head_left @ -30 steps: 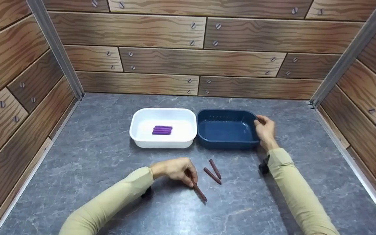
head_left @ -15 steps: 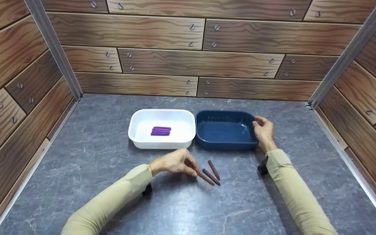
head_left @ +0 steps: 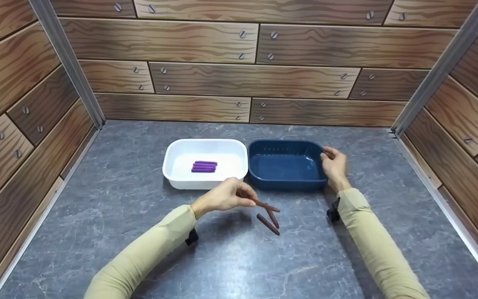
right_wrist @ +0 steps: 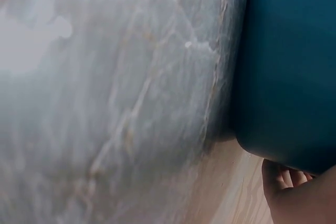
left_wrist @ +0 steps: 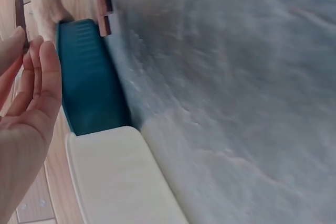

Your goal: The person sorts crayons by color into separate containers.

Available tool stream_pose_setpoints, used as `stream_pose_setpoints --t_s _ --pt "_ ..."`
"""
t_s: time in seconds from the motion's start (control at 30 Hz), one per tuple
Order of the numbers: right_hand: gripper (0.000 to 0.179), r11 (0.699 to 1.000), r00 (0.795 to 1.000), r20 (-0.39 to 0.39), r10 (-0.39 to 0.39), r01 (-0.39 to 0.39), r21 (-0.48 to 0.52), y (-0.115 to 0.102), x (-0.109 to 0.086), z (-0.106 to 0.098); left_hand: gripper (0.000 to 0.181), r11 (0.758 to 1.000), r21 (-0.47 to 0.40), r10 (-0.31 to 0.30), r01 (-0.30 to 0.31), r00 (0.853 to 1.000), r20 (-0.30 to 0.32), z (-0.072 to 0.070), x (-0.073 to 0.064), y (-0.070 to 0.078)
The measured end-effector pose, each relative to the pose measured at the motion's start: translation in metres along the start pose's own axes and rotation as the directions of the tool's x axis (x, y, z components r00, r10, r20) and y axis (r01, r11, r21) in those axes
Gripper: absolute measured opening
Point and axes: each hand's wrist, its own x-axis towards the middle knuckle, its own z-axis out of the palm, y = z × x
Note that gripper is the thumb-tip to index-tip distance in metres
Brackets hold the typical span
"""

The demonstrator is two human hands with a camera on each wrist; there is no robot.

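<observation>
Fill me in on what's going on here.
A person's left grip pinches a brown stick above the grey table, near two more brown sticks lying there. Their right grip holds the end of the dark blue container, where no sticks show. Beside it, the white container holds purple sticks.

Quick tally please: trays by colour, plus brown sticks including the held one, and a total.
White tray: 1
Blue tray: 1
Brown sticks: 3 (1 in the left hand, 2 on the table)
Total: 5
</observation>
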Motion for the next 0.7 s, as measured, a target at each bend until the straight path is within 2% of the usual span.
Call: stream_pose_setpoints --t_s 0.2,0.4,0.57,0.7 --pt "0.04 1.0 1.0 -0.007 -0.004 0.004 0.002 0.0 0.0 0.001 0.01 1.0 -0.019 0.003 -0.005 0.997 -0.082 0.0 0.01 0.006" --pt "0.039 1.0 1.0 -0.013 0.009 -0.009 0.004 0.001 0.0 0.0 0.012 1.0 -0.018 -0.019 0.016 0.986 -0.167 0.0 0.024 0.009" --pt "0.039 1.0 1.0 -0.016 0.009 -0.009 0.029 0.0 0.001 0.001 0.01 0.999 -0.01 -0.042 0.041 0.966 -0.254 -0.002 0.037 0.008" --pt "0.039 0.999 1.0 -0.023 0.005 -0.004 0.036 0.001 0.001 0.002 0.009 0.996 -0.024 -0.085 0.082 0.948 -0.308 -0.001 0.046 0.008"
